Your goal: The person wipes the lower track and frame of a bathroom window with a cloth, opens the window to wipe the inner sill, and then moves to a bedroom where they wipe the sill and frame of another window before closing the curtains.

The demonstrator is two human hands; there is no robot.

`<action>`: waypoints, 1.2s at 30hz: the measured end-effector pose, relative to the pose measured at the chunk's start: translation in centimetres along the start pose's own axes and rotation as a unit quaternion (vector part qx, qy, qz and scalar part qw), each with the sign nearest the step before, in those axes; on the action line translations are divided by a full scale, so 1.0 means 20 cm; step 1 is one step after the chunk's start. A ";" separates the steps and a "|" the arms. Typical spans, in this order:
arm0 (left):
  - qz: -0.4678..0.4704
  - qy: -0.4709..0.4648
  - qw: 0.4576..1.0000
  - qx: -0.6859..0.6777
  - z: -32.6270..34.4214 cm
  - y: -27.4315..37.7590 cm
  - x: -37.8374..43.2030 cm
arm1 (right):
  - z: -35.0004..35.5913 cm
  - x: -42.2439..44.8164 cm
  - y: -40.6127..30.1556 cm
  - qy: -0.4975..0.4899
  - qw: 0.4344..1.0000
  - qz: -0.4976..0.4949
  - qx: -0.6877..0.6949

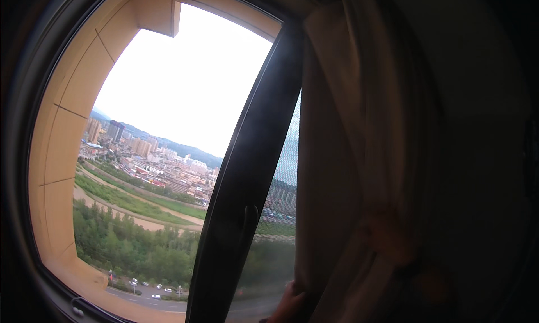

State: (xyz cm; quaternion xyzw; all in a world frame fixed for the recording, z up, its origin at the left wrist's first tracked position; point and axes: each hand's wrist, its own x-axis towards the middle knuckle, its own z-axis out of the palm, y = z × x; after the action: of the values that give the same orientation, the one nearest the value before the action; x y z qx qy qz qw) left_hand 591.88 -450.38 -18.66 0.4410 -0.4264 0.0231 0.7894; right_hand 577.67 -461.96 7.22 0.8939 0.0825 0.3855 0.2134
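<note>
A long beige-brown curtain (332, 154) hangs in folds over the right part of the window. My right hand (389, 238), dim and blurred, grips the curtain where its folds draw together. Lower down, my left hand (288, 302) is at the curtain's inner edge and appears to pinch the cloth; most of its fingers are hidden. Just left of the curtain stands a dark window frame post (248, 154) with a window handle (250, 217) on it. Neither hand touches the handle.
Left of the post, a large window pane (177, 91) looks out past a tan outer wall (63, 142). Mesh-like screening (280, 196) shows between post and curtain. Outside, far below, lie trees (134, 238), a road with cars and a city. Deep shadow covers the right side.
</note>
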 end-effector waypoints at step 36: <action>-0.049 0.330 0.857 0.393 -0.19 0.41 -0.35 | 0.76 0.27 -0.76 -0.068 0.567 -0.108 0.814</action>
State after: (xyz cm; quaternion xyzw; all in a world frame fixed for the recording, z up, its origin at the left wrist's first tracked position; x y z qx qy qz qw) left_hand 586.51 -440.28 -18.80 0.7013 -0.0743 0.2938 0.6453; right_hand 592.63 -451.56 -5.24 0.6977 0.4427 0.0677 -0.5592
